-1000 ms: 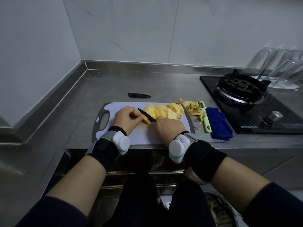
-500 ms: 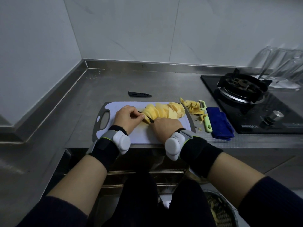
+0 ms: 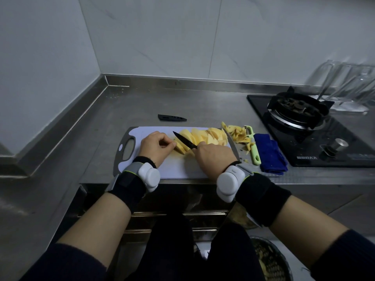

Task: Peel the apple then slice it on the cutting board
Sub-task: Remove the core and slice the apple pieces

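A row of pale yellow peeled apple slices [image 3: 205, 136] lies across the white cutting board [image 3: 178, 169] with its grey rim. My right hand [image 3: 213, 157] grips the handle of a black knife [image 3: 184, 139], whose blade is raised over the left end of the row and points up-left. My left hand [image 3: 155, 147] has curled fingers and pinches the leftmost apple piece [image 3: 179, 148] against the board.
Apple peels [image 3: 239, 134], a green peeler [image 3: 253, 147] and a folded blue cloth [image 3: 269, 156] lie right of the board. A black knife sheath [image 3: 172, 117] rests behind it. A gas stove [image 3: 304, 122] stands at right; a basket [image 3: 269, 260] sits on the floor.
The knife went down into the apple half a second ago and is now lifted above the slices again. My left hand stays on the end piece.
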Demonstrator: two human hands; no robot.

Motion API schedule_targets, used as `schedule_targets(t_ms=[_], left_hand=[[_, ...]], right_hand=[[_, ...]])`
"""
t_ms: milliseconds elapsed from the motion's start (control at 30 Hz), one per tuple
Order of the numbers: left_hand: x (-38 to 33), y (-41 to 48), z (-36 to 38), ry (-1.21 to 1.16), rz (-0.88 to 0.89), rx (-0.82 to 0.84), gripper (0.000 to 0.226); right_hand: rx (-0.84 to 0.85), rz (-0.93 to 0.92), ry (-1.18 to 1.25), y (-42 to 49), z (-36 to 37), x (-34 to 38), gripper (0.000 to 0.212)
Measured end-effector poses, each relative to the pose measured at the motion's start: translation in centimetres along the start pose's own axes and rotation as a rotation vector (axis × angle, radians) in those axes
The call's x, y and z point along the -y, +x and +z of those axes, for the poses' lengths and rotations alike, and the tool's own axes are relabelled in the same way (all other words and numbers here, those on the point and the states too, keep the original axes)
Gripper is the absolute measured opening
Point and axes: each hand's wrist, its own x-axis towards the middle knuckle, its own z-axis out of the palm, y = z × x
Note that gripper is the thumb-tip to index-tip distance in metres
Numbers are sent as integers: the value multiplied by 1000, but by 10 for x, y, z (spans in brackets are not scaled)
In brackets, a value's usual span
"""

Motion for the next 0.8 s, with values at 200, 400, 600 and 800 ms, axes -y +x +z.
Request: schedule_targets(t_ms=[200, 400, 600, 800], left_hand=[[-1, 0, 0, -1, -6, -1, 16], [-2, -1, 0, 9, 2, -14, 16], [-2, -1, 0, 4, 8, -16, 16], [-1, 0, 1, 23, 11, -8, 17]], right_hand=[[25, -7, -18, -3, 6, 2, 37], [32, 3, -18, 1, 9, 6, 35], [72, 6, 1, 7, 9, 11, 34], [91, 35, -3, 9, 15, 14, 30]])
